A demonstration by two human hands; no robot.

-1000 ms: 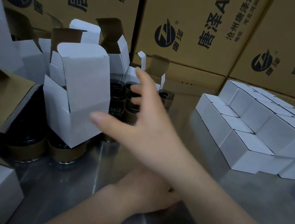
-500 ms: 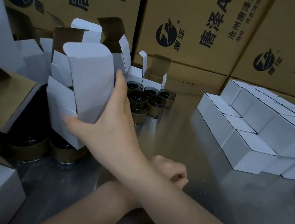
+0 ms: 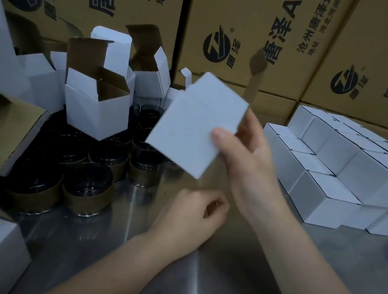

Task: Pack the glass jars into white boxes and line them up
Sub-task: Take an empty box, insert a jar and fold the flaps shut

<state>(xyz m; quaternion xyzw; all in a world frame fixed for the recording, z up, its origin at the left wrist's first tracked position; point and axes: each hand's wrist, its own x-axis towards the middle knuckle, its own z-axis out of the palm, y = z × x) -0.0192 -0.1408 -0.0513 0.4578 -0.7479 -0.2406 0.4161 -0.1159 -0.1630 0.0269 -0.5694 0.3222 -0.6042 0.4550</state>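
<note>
Box (image 3: 191, 126) has been pulled off the pile of open boxes (image 3: 97, 105) at left, where it was gripped half a second ago. It is now held tilted in the air at centre, over the jars (image 3: 146, 164), pinched by the right hand (image 3: 249, 161) with thumb on the near face and fingers behind. Left hand (image 3: 192, 213) is rested on the table (image 3: 244, 270) just below, loosely curled, nothing held. Box fetch is judged done and jar loading is next, contents unknown as the open end is turned away; packed boxes (image 3: 337, 171) are lined up at right.
</note>
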